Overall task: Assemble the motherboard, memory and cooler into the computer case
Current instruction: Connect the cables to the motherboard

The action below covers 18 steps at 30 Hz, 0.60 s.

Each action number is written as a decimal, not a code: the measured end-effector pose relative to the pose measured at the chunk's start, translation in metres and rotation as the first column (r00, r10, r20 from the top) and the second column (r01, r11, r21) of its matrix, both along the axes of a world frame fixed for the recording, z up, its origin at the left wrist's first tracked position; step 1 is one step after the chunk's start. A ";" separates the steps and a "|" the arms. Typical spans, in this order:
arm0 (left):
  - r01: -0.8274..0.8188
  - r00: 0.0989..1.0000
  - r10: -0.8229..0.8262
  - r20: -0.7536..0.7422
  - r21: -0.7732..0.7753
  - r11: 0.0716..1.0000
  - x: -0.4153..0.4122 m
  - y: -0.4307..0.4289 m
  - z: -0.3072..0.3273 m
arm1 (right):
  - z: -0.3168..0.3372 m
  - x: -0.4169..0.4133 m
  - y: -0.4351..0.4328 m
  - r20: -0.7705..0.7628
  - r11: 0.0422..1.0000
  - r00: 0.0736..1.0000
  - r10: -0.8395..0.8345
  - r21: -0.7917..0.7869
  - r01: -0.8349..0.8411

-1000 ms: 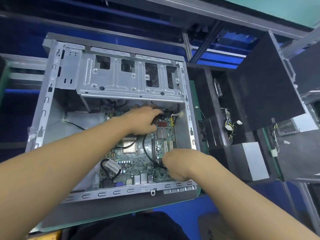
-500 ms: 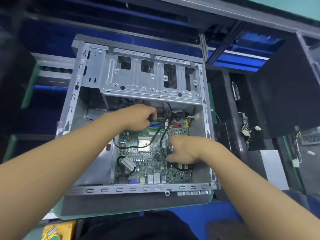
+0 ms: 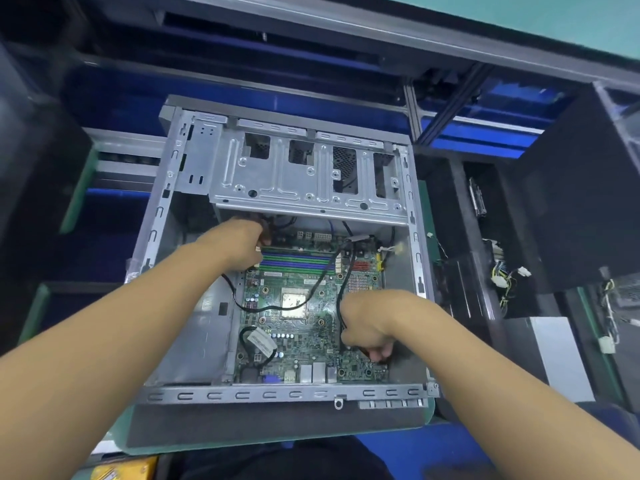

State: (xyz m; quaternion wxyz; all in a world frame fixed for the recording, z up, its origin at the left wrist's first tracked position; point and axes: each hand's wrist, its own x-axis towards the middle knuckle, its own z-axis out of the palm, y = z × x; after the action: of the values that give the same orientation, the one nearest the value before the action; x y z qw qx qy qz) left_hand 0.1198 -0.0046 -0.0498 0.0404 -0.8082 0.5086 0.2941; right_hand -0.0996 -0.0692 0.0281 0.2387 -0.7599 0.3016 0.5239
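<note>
Blue-lit racking backs a green bench mat (image 3: 428, 414), where an open grey steel computer case (image 3: 277, 396) lies on its side. Flat on its floor sits the green motherboard (image 3: 311, 327). It is probably light, stiff yet fragile, and best held by its bare edges, never by the silver socket (image 3: 294, 301). The right hand (image 3: 367, 327) is clenched round a thin black cable (image 3: 343, 289) at the board's near right. The left hand (image 3: 242, 247) curls at its far-left corner, and I cannot tell what it grasps. Another black lead (image 3: 313, 292) crosses the socket, in the cooler's way.
</note>
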 end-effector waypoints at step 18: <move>-0.248 0.969 0.248 0.008 0.106 0.963 -0.004 -0.001 0.005 | -0.020 -0.012 0.006 0.018 0.999 1.000 0.003 0.039 -0.004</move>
State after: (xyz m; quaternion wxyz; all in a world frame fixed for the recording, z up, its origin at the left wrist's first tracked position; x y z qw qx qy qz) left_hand 0.1162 -0.0060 -0.0446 0.0446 -0.8613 0.3873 0.3258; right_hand -0.1119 -0.0627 0.0083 0.2553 -0.7603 0.2878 0.5233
